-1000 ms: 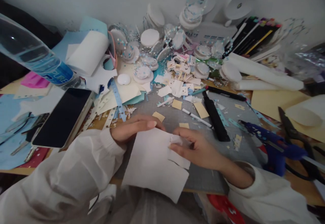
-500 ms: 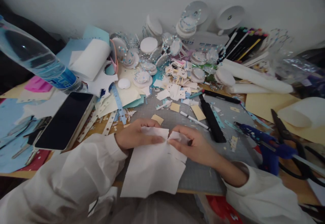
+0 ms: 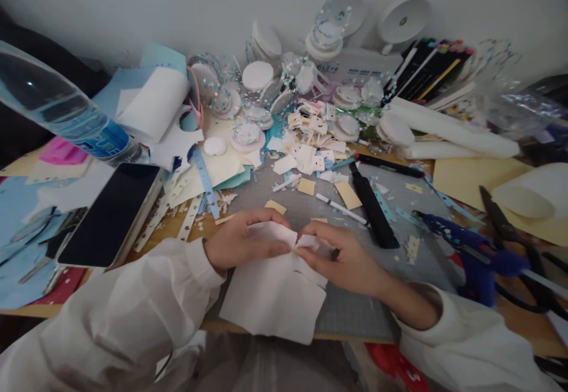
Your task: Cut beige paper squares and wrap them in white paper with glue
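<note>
A white sheet of paper point(image 3: 275, 297) with cut notches lies at the near edge of the grey cutting mat point(image 3: 355, 309) and hangs a little over the desk front. My left hand point(image 3: 242, 239) pinches the sheet's top edge from the left. My right hand point(image 3: 344, 259) pinches the same edge from the right, and the fingertips of both hands almost meet at the middle. The paper bulges up between them. Both sleeves are white.
A black craft knife point(image 3: 371, 205) and a white pen point(image 3: 341, 207) lie just beyond my right hand. A blue glue gun point(image 3: 470, 250) and black scissors point(image 3: 515, 244) sit right. A phone point(image 3: 110, 214) and water bottle point(image 3: 66, 113) are left. Paper scraps and round discs point(image 3: 260, 75) crowd the back.
My left hand went from lying flat on the sheet to gripping its top edge. Both hands closed toward each other, and the paper crumpled upward between them.
</note>
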Demonstrator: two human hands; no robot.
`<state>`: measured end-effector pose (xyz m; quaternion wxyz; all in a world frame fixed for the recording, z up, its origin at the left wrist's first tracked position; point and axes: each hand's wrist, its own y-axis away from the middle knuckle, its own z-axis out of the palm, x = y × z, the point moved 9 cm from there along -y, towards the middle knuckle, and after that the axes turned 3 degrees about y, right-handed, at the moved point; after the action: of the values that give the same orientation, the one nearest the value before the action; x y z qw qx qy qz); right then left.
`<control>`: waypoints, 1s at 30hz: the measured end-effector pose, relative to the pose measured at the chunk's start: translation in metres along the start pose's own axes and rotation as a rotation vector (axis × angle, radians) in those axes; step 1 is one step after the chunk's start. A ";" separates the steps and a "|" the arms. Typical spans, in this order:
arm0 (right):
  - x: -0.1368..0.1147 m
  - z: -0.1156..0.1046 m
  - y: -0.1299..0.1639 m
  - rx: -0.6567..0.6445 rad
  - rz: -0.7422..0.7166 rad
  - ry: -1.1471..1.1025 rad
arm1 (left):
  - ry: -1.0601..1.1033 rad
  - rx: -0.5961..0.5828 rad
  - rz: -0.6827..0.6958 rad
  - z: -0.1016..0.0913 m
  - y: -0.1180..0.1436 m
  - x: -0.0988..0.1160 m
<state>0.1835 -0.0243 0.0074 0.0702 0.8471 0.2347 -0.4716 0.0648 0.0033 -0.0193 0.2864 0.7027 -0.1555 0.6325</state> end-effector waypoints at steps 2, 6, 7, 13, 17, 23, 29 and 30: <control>0.002 0.000 0.000 -0.007 0.009 0.004 | 0.009 0.024 -0.009 -0.002 0.000 -0.002; 0.003 0.001 0.001 -0.007 -0.022 0.063 | -0.012 0.018 0.021 -0.001 0.000 0.002; 0.001 0.002 0.001 -0.011 -0.045 0.084 | -0.023 0.012 0.046 -0.001 0.000 0.004; -0.004 0.005 -0.002 -0.027 -0.124 0.086 | -0.114 -0.019 0.123 0.004 -0.001 0.011; -0.006 0.004 -0.001 -0.008 -0.149 0.107 | -0.165 -0.012 0.119 0.006 -0.001 0.011; -0.009 0.004 0.001 0.010 -0.170 0.143 | -0.139 0.014 0.109 0.004 -0.002 0.010; -0.015 0.001 0.003 0.043 -0.244 0.208 | -0.036 0.091 0.005 -0.002 -0.001 0.003; -0.016 0.001 0.003 0.047 -0.255 0.232 | -0.017 0.106 -0.016 -0.002 -0.001 0.002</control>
<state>0.1774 -0.0329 0.0203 -0.0373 0.8607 0.3355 -0.3812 0.0638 0.0057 -0.0177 0.2525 0.7233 -0.1188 0.6317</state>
